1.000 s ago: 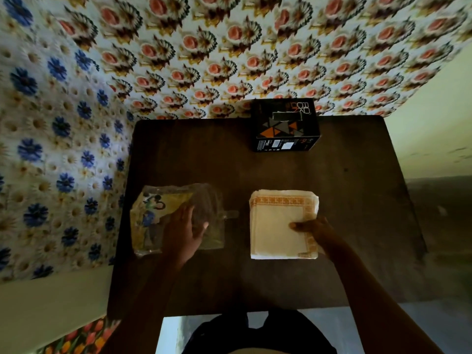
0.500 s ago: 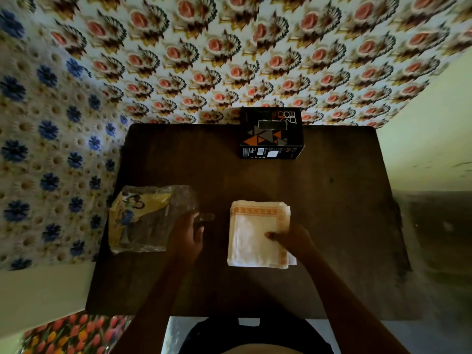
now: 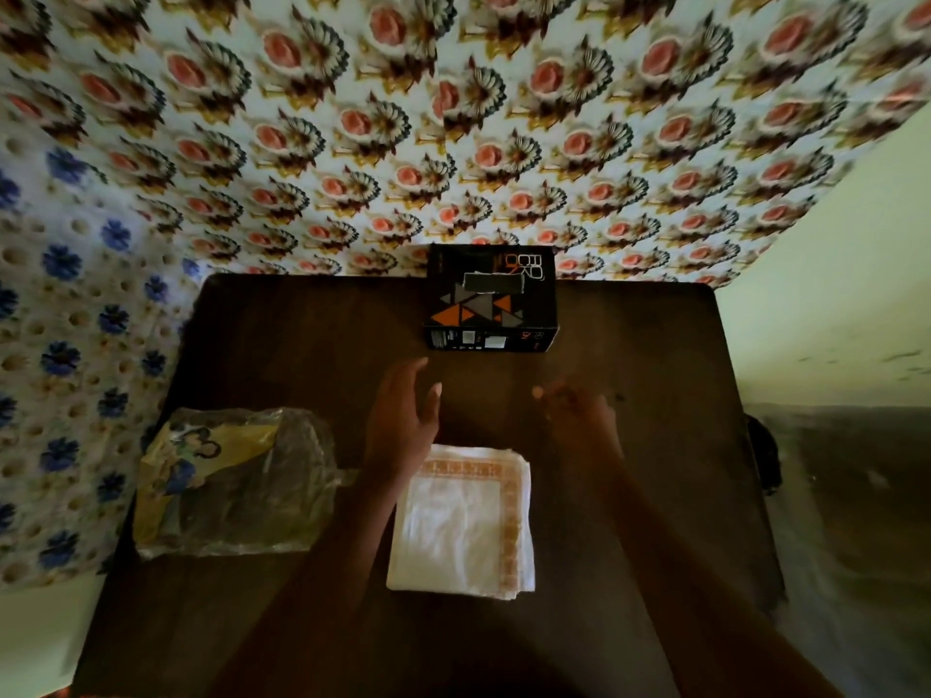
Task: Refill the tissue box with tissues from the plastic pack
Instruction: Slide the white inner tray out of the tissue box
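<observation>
Both hands hover empty above the counter (image 3: 302, 345): left grip (image 3: 403, 420) spread open, right grip (image 3: 574, 415) loosely curled, tissue box (image 3: 491, 299) ahead, tissues (image 3: 463, 521) behind.

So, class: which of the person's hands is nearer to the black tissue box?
Left. The left hand has its fingertips just short of the tissue box, below its left corner; the right hand sits lower, farther back.
</observation>
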Action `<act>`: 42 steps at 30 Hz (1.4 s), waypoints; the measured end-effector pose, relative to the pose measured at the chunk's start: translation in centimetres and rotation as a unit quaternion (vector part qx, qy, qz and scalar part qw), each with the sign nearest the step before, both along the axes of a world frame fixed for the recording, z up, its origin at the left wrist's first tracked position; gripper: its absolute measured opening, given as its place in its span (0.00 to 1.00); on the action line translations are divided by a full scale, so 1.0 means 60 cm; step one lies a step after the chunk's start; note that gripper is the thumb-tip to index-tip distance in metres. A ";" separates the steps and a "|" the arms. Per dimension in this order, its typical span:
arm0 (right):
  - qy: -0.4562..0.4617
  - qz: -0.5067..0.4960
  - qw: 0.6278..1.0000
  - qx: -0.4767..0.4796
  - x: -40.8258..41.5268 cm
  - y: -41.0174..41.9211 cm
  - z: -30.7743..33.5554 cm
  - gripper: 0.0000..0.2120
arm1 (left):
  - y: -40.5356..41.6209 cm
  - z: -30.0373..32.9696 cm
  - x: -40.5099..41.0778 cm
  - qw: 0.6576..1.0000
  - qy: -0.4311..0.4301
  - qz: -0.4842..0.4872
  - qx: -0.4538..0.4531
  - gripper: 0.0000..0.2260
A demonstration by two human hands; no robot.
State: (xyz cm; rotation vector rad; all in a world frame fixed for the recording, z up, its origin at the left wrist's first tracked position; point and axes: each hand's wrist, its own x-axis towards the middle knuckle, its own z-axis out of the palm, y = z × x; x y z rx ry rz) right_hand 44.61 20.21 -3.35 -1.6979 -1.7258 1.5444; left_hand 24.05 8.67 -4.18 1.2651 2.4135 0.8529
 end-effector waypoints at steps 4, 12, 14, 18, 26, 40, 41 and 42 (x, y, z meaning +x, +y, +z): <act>-0.004 -0.052 0.998 0.038 -0.028 0.100 -0.001 0.08 | 0.117 -0.001 -0.043 1.000 -0.007 0.013 -0.007 0.25; 0.022 -0.022 0.999 0.021 -0.077 0.218 -0.032 0.11 | 0.200 -0.011 -0.083 0.991 -0.126 -0.014 -0.033 0.25; 0.027 -0.021 0.999 -0.008 -0.076 0.210 -0.046 0.09 | 0.185 -0.006 -0.074 0.993 -0.116 -0.005 -0.029 0.25; 0.051 -0.025 0.996 -0.064 -0.056 0.172 -0.077 0.11 | 0.125 0.000 -0.053 0.992 -0.128 0.013 -0.013 0.24; 0.183 -0.070 0.966 -0.168 -0.048 0.134 -0.083 0.05 | 0.086 -0.001 -0.040 0.986 -0.163 0.035 0.002 0.25; -0.034 0.168 0.983 0.064 -0.039 0.152 -0.057 0.20 | 0.081 -0.008 -0.057 0.979 -0.203 0.018 0.008 0.25; -0.042 0.165 0.983 0.071 -0.039 0.151 -0.056 0.19 | 0.080 -0.008 -0.056 0.978 -0.205 0.019 0.009 0.26; -0.042 0.148 0.986 0.069 -0.037 0.154 -0.059 0.17 | 0.079 -0.006 -0.056 0.978 -0.207 0.021 0.010 0.26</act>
